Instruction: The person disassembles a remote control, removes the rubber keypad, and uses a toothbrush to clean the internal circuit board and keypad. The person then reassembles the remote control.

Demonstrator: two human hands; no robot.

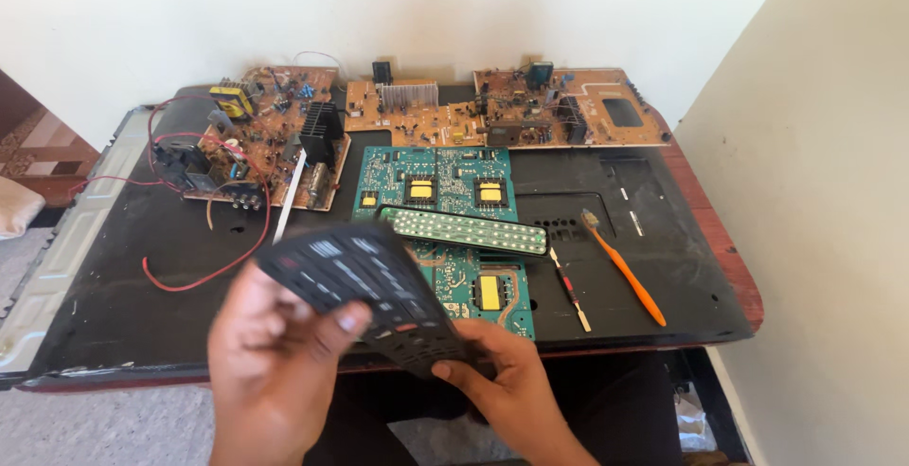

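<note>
Both of my hands hold a black remote-control shell [365, 281] with many button holes, tilted above the near edge of the table. My left hand [275, 352] grips its left side, thumb across the face. My right hand [507, 385] supports its lower end from beneath. The shell is blurred. Just beyond it lies a green circuit board [445, 191] with yellow transformers, and a green strip of small LEDs [469, 229] rests across that board.
A black panel [123, 286] covers the wooden table [734, 267]. Brown circuit boards [559, 106] line the far edge, one at left [270, 130] with red wires. An orange toothbrush [625, 272] and a thin stick [568, 291] lie at right. A beige wall stands close on the right.
</note>
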